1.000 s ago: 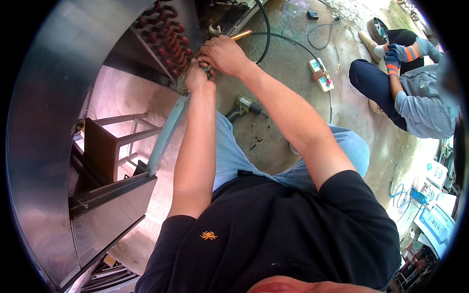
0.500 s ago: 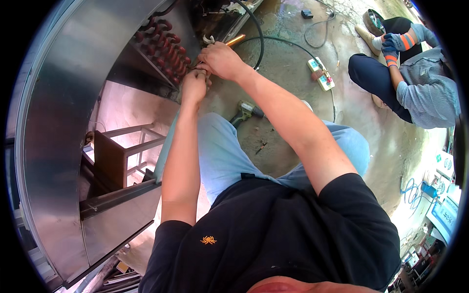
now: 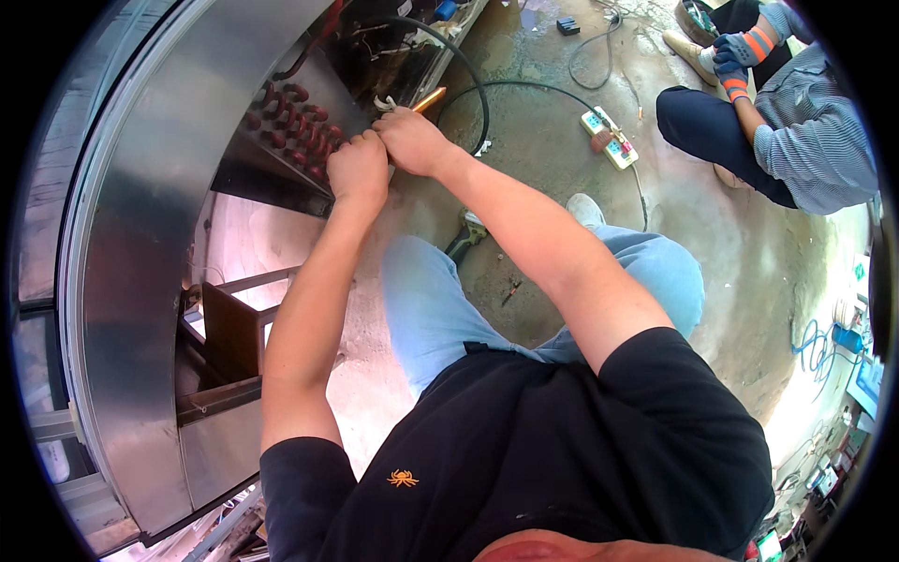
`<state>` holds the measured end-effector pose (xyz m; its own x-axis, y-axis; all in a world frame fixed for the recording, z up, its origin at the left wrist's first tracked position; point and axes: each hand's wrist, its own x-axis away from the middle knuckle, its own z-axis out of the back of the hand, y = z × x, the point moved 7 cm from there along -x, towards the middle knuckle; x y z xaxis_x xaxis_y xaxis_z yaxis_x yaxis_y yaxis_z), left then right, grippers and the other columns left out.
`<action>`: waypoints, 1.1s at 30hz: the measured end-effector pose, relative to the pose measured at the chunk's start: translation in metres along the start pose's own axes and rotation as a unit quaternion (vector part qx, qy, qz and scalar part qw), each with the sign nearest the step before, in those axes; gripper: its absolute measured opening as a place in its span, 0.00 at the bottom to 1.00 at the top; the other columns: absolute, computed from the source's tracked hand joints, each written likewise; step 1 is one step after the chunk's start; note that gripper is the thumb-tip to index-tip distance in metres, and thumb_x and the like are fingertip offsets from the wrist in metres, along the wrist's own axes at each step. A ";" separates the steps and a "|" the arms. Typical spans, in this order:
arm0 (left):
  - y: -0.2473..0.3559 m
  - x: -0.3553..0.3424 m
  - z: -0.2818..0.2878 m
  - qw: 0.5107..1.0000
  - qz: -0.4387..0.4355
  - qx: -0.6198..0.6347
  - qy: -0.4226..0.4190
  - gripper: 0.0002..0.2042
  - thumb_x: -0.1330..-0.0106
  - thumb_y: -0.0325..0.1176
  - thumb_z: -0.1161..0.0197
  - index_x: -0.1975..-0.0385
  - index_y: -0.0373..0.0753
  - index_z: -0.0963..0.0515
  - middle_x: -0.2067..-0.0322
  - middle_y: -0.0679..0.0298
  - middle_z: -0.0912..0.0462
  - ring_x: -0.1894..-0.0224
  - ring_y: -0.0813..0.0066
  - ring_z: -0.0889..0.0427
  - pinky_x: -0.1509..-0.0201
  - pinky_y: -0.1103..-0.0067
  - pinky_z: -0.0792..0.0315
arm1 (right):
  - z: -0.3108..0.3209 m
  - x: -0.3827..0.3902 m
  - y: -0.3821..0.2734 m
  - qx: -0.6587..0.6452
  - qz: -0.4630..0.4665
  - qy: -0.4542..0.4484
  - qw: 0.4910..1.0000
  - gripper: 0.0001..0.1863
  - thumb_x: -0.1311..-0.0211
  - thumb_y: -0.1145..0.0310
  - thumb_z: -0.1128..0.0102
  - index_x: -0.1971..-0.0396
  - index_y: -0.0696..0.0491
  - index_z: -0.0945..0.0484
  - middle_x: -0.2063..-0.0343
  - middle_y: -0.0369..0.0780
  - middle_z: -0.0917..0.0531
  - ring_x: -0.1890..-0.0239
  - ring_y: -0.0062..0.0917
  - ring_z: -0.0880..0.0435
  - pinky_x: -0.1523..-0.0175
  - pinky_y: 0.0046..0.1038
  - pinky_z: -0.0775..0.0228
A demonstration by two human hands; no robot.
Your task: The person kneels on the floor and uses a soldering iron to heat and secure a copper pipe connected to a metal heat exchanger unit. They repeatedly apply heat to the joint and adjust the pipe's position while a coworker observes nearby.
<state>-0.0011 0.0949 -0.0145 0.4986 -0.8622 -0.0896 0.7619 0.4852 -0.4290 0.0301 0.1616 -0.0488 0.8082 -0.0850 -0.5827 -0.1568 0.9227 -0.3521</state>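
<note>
My left hand (image 3: pixel 359 173) and my right hand (image 3: pixel 410 142) are close together at the front corner of the metal cabinet's open bay. Both have curled fingers. Whatever lies between them is hidden behind the knuckles. Just past my right hand a shiny copper tube (image 3: pixel 430 99) with a tapered end sticks out, and a small crumpled white piece (image 3: pixel 385 104) shows next to it. Whether my right fingers touch either one I cannot make out. Left of my hands, dark red coiled tubing (image 3: pixel 295 128) fills a metal housing.
A steel cabinet (image 3: pixel 117 309) curves along the left. A black hose (image 3: pixel 486 103) arcs beyond my hands. On the floor are a green power tool (image 3: pixel 465 234), a power strip (image 3: pixel 609 138) and a black adapter (image 3: pixel 567 25). A person in gloves (image 3: pixel 740 56) crouches at the right.
My view has shifted a little. My left hand has moved slightly left and down, with its elbow farther out. My right hand stays near the copper tube.
</note>
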 end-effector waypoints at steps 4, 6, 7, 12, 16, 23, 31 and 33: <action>-0.001 -0.003 0.002 0.997 -0.065 -0.042 0.015 0.04 0.36 0.31 0.38 0.66 0.42 0.18 0.64 0.62 0.14 0.63 0.67 0.12 0.66 0.75 0.17 | 0.001 -0.001 0.001 0.016 0.007 0.005 1.000 0.04 0.46 0.69 0.41 0.75 0.49 0.18 0.70 0.36 0.17 0.58 0.30 0.18 0.49 0.32 0.30; -0.001 0.000 -0.002 0.997 -0.071 -0.038 0.019 0.05 0.36 0.33 0.38 0.67 0.42 0.16 0.66 0.62 0.16 0.62 0.67 0.14 0.65 0.75 0.18 | 0.004 0.000 -0.002 0.040 0.016 0.010 0.999 0.05 0.44 0.68 0.42 0.75 0.47 0.17 0.70 0.34 0.18 0.58 0.28 0.19 0.48 0.31 0.30; -0.002 0.004 -0.006 0.997 -0.062 -0.045 0.021 0.05 0.36 0.33 0.37 0.68 0.42 0.16 0.66 0.62 0.16 0.62 0.66 0.14 0.66 0.75 0.18 | 0.002 -0.001 -0.005 0.042 0.014 0.002 0.999 0.05 0.44 0.68 0.42 0.75 0.47 0.17 0.70 0.34 0.18 0.58 0.28 0.18 0.47 0.31 0.30; 0.002 0.001 -0.009 0.996 -0.057 -0.047 0.040 0.07 0.38 0.36 0.36 0.71 0.41 0.16 0.66 0.62 0.16 0.62 0.63 0.15 0.67 0.73 0.18 | -0.001 -0.004 0.001 0.053 0.002 -0.016 0.998 0.05 0.44 0.67 0.43 0.74 0.48 0.18 0.69 0.35 0.18 0.58 0.29 0.19 0.48 0.32 0.31; 0.003 0.002 -0.014 0.994 -0.080 -0.054 0.060 0.07 0.38 0.36 0.36 0.72 0.41 0.16 0.67 0.62 0.16 0.63 0.63 0.15 0.68 0.73 0.18 | -0.005 -0.001 0.002 0.049 -0.005 -0.019 0.999 0.04 0.45 0.68 0.41 0.74 0.48 0.18 0.69 0.35 0.18 0.58 0.30 0.19 0.49 0.33 0.31; 0.002 0.001 -0.020 0.992 -0.091 -0.068 0.047 0.06 0.40 0.35 0.35 0.72 0.40 0.16 0.69 0.61 0.16 0.65 0.63 0.14 0.67 0.73 0.19 | -0.001 0.002 -0.005 0.061 -0.004 -0.014 0.998 0.04 0.46 0.67 0.39 0.73 0.46 0.17 0.69 0.33 0.17 0.57 0.27 0.18 0.48 0.30 0.32; 0.000 -0.001 -0.021 0.994 -0.081 -0.064 0.026 0.06 0.38 0.35 0.37 0.72 0.43 0.15 0.69 0.63 0.14 0.64 0.67 0.14 0.68 0.73 0.19 | 0.001 0.004 -0.005 0.055 -0.008 0.018 0.998 0.04 0.48 0.67 0.40 0.73 0.47 0.18 0.70 0.34 0.19 0.60 0.28 0.19 0.54 0.32 0.34; -0.001 -0.001 -0.021 0.994 -0.083 -0.062 0.025 0.06 0.38 0.35 0.38 0.72 0.43 0.15 0.69 0.64 0.15 0.64 0.68 0.14 0.68 0.73 0.19 | 0.000 0.004 -0.006 0.066 -0.030 -0.003 0.997 0.04 0.47 0.67 0.40 0.72 0.46 0.17 0.70 0.33 0.18 0.59 0.27 0.18 0.51 0.31 0.33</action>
<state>-0.0106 0.0919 -0.0330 0.3455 -0.9370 -0.0519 0.7743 0.3159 -0.5484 0.0341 0.1551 -0.0492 0.8177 -0.1390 -0.5585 -0.0326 0.9576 -0.2861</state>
